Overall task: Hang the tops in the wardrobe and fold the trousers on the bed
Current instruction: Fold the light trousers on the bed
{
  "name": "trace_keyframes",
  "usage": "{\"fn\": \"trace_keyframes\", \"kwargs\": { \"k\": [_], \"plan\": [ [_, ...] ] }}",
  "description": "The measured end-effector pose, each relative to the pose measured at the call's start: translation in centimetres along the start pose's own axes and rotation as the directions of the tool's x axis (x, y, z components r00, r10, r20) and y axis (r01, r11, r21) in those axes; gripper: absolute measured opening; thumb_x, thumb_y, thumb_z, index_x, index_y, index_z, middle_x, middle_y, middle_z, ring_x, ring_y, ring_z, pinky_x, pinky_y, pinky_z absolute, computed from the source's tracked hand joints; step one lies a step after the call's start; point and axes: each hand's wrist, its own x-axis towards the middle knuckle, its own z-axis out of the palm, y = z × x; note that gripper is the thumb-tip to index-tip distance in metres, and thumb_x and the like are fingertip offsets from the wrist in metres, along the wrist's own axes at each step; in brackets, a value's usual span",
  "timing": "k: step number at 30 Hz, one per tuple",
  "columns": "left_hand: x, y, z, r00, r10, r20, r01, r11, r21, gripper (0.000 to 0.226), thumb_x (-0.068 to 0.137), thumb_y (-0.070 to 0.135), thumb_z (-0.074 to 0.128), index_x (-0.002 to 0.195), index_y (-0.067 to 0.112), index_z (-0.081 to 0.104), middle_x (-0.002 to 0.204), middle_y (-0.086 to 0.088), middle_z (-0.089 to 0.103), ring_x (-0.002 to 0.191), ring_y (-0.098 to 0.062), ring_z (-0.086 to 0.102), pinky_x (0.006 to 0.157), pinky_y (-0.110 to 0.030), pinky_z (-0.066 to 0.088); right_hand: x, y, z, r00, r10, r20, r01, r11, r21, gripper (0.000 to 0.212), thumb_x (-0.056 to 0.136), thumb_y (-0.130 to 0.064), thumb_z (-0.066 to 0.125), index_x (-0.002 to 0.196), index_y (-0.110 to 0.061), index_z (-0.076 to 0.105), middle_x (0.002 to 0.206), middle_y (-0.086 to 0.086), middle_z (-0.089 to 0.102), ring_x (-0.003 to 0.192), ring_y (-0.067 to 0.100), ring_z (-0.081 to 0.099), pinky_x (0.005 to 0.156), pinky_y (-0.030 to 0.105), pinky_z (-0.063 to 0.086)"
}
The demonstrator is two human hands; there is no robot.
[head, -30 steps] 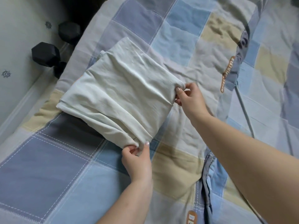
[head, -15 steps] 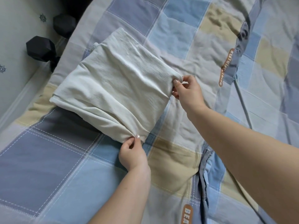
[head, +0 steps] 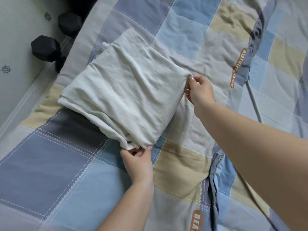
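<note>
**Folded trousers held at two corners on the bed**

While both hands pinch its near corners, the folded pair of pale, off-white trousers (head: 123, 95) lies on the bed (head: 50, 172), close to the bed's left edge & roughly mid-way along it. It's a thick, multi-layer rectangle, set at an angle to the checks of the cover; layers show stacked along its left & near sides.

Left hand (head: 139, 161): thumb & fingers curled, pinching the near corner of the bundle where the layers bunch up. Right hand (head: 199, 90): thumb on top, fingers tucked under, pinching the right-hand corner. Cloth between the two hands looks pulled fairly taut, w/ soft creases running across the top. Can't tell if the held corners are lifted off the cover or just touching it.

Bed cover is a patchwork of blue, grey-blue, beige & pale squares w/ white stitch lines & orange text labels; it's rumpled toward the far right corner. A thin grey rod (head: 254, 104) lies on the cover, right of the right hand, apart from the trousers.

Off the left edge of the bed, on the floor by the pale wall (head: 20, 39), sits a black hex dumbbell (head: 45, 48), near the trousers' far-left side but not touching.
</note>
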Motion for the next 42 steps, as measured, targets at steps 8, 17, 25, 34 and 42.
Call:
{"fn": "trace_keyframes", "kwargs": {
  "k": [8, 17, 25, 34, 42],
  "plan": [
    [-1.3, 0.1, -4.5, 0.956, 0.033, 0.291, -0.099, 0.971, 0.217, 0.022, 0.082, 0.000, 0.069, 0.094, 0.016, 0.060, 0.077, 0.000, 0.074, 0.074, -0.011, 0.069, 0.071, -0.021, 0.053, 2.0, -1.0, 0.6, 0.996, -0.030, -0.079, 0.023, 0.996, -0.089, 0.021, 0.096, -0.024, 0.051, 0.075, -0.023, 0.053, 0.071, -0.005, 0.059, 0.062, 0.009, 0.054, 0.071, 0.028, 0.046],
    [-1.0, 4.7, -3.2, 0.997, 0.054, 0.055, -0.043, 0.982, -0.184, 0.029, 0.098, 0.030, 0.047, 0.082, 0.011, 0.061, 0.073, 0.003, 0.072, 0.080, -0.014, 0.070, 0.077, -0.027, 0.051, 1.9, -2.3, 1.6, 0.948, -0.304, 0.097, 0.304, 0.768, -0.563, 0.037, 0.090, -0.025, 0.048, 0.125, -0.025, 0.060, 0.133, 0.004, 0.050, 0.124, 0.019, 0.047, 0.104, 0.030, 0.036],
    [3.1, 7.5, -2.9, 0.991, 0.123, 0.057, -0.111, 0.977, -0.182, 0.027, 0.094, 0.019, 0.059, 0.119, 0.011, 0.062, 0.114, -0.003, 0.069, 0.107, -0.012, 0.063, 0.093, -0.032, 0.051, 1.6, -3.3, 5.0, 0.946, -0.269, 0.182, 0.322, 0.705, -0.632, 0.023, 0.092, -0.041, 0.051, 0.109, -0.032, 0.065, 0.103, -0.009, 0.065, 0.113, 0.020, 0.054, 0.108, 0.047, 0.032],
    [5.2, 8.6, -5.7, 0.993, 0.118, 0.000, -0.114, 0.965, -0.235, 0.006, 0.096, 0.015, 0.053, 0.091, 0.014, 0.057, 0.098, -0.010, 0.064, 0.097, -0.019, 0.060, 0.093, -0.037, 0.048, 3.3, -4.8, 5.7, 0.973, -0.200, 0.114, 0.228, 0.779, -0.584, 0.017, 0.092, -0.036, 0.055, 0.096, -0.028, 0.069, 0.092, -0.002, 0.063, 0.106, 0.022, 0.058, 0.097, 0.035, 0.043],
    [6.9, 13.6, -5.6, 0.979, 0.173, 0.104, -0.142, 0.955, -0.259, 0.027, 0.088, 0.044, 0.062, 0.092, 0.017, 0.063, 0.104, 0.000, 0.068, 0.103, -0.014, 0.061, 0.093, -0.036, 0.044, 2.2, -7.8, 11.0, 0.906, -0.313, 0.285, 0.419, 0.759, -0.498, 0.025, 0.090, -0.048, 0.053, 0.093, -0.028, 0.068, 0.082, -0.009, 0.061, 0.087, 0.015, 0.056, 0.080, 0.030, 0.044]
  ]
}}
